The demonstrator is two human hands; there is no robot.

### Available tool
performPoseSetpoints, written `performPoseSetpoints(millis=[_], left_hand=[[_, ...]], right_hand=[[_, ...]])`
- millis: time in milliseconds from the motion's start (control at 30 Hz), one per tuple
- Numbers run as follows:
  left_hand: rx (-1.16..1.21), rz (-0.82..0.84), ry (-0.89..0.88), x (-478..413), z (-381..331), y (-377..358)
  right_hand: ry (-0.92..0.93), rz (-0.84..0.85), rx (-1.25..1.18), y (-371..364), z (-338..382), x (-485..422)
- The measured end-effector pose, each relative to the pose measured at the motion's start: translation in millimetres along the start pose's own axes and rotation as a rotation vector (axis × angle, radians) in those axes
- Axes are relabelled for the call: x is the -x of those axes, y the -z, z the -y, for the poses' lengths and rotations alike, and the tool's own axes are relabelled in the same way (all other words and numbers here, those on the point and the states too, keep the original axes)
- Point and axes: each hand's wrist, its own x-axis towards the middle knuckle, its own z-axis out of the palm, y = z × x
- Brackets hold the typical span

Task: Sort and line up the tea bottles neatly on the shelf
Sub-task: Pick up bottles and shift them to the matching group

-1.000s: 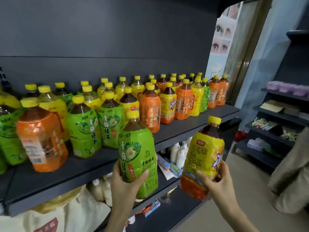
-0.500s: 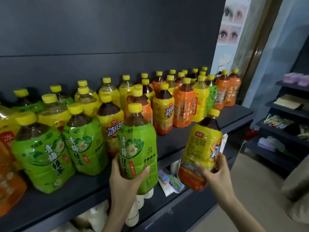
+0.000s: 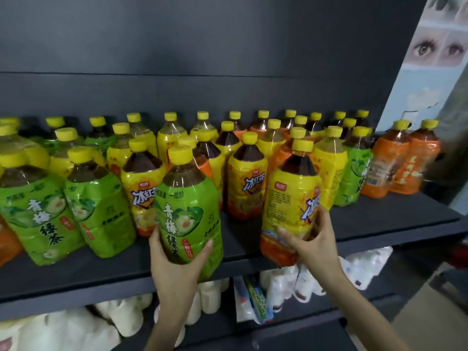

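Lifting both bottles in toward the shelf [image 3: 379, 224], we now hold them at its front edge. Our left hand [image 3: 177, 264] wraps the base of the green tea bottle [image 3: 188, 211], and our right hand [image 3: 314, 247] grips the yellow iced-tea bottle [image 3: 291, 203] (leaning slightly) just beside it. Neither looks set down yet — slotting each in with its own colour seems the next step.
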Motion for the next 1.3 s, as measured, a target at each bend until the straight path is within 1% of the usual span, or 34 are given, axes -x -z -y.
performPoseSetpoints(millis=[133,300,367,500,600,700,1000,1167,1300], left_hand=[[-0.08,-0.114,0.022,8,6,-16],[-0.137,-0.21,0.054,9,14,-26],[-0.161,-0.209,0.068,5,16,-27],[-0.251,-0.196,0.042,-1,19,-34],[-0.284,-0.216,0.052,-1,19,-38],[-0.309,-0.225,0.052,-5,20,-40],[-0.397,-0.267,0.072,-14,16,-44],[-0.454,-0.286,0.064,-20,18,-46],[-0.485,-0.267,0.076,-33,16,-50]], right_hand=[[0.034,0.05,0.062,7,-12,-24],[0.039,0.047,0.104,-7,-27,-30],[0.031,0.03,0.097,-18,-32,-31],[0.05,0.014,0.093,-40,-34,-38],[0.066,0.01,0.072,-47,-38,-41],[0.104,0.028,0.07,-49,-39,-40],[0.307,0.039,0.176,-45,-33,-43],[0.313,0.043,0.198,-46,-35,-40],[0.334,0.086,0.256,-42,-38,-39]])
